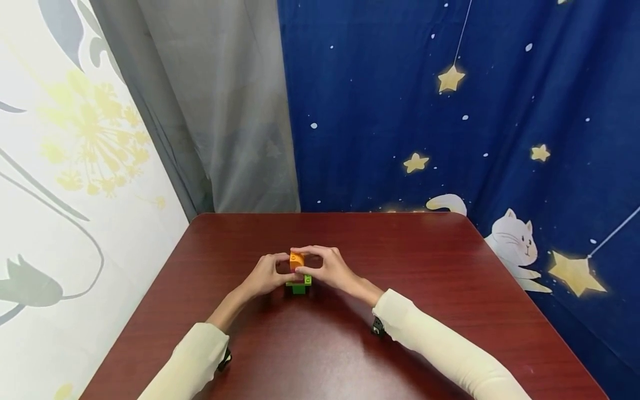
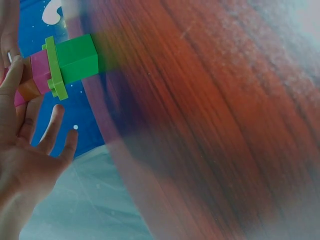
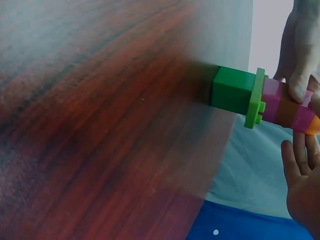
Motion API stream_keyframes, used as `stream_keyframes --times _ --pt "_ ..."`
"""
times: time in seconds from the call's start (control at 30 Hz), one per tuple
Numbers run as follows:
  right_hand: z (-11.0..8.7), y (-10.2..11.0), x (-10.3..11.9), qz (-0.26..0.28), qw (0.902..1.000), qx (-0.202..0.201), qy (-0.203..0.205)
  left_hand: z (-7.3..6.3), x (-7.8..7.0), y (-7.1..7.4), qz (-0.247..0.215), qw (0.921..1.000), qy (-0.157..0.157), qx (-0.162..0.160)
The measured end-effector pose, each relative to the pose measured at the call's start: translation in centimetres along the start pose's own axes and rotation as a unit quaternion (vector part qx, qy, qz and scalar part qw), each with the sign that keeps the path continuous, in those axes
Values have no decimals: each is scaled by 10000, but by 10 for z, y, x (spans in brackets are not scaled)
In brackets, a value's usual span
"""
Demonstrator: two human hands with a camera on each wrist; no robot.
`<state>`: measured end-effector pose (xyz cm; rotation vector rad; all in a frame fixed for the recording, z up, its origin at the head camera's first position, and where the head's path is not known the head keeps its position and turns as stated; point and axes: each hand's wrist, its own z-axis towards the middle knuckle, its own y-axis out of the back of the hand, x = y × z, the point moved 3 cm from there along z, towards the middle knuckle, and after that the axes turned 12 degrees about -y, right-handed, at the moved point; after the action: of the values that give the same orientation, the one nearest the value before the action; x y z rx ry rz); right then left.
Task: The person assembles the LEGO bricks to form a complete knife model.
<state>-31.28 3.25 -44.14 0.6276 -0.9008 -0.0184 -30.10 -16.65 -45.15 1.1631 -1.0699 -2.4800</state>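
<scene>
A stack of toy building blocks stands upright on the table. Its base is a dark green block, topped by a wider light green plate. Above come a pink block, a brown block and another pink block. An orange block with a curved side sits uppermost. My left hand pinches the stack's upper part between thumb and fingers. From the other side my right hand grips the orange block at the top. Fingers partly hide the upper blocks.
The stack stands on a dark red-brown wooden table. Behind the table hang a grey curtain and a blue curtain with stars. A white patterned curtain is at the left.
</scene>
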Motion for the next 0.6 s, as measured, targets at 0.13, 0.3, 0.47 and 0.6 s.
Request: stream_keyframes --times 0.13,0.3,0.47,0.6 --pt "-4 -3 -2 -70 9998 -119 136 -1 0 -1 39 10000 -12 -69" --pt "-6 -6 -4 -434 9979 -331 361 0 0 -2 -66 9999 4 -96" --pt "-8 -8 -4 -849 9950 -282 437 -1 2 -1 -292 9994 157 -60" --pt "-10 -7 -3 -1156 9916 -155 559 -1 3 -1 -444 9987 261 62"
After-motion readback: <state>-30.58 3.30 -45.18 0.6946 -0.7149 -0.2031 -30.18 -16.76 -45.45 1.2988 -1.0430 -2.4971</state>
